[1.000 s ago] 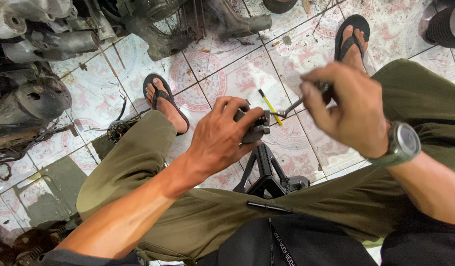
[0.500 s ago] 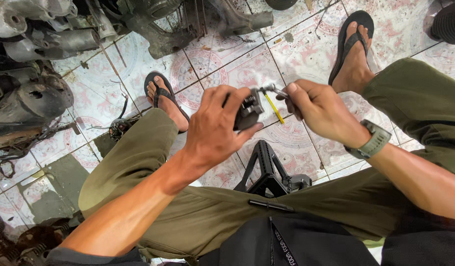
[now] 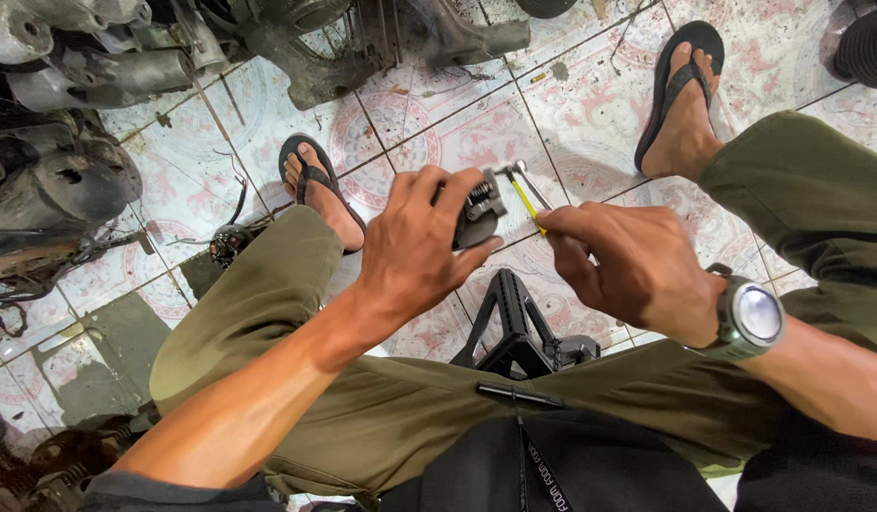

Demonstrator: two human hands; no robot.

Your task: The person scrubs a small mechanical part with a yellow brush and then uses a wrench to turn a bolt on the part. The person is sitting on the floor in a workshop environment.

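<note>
My left hand grips a small dark metal part with a coil spring on top, held above my knees. My right hand is closed around the handle of a thin metal wrench, whose head sits on a fitting at the part's upper right corner. A yellow-handled tool lies on the floor tiles just behind the part. I wear a round watch on my right wrist.
A black folding stand sits on the floor between my legs. My sandalled feet rest on patterned tiles. Greasy engine casings and metal parts crowd the left and top edges. A ribbed cylinder stands at the top right.
My right hand has swung from up right, in toward the part, then down and right, turning the wrench about the fitting. My left hand lifted the part slightly and holds it steady.
</note>
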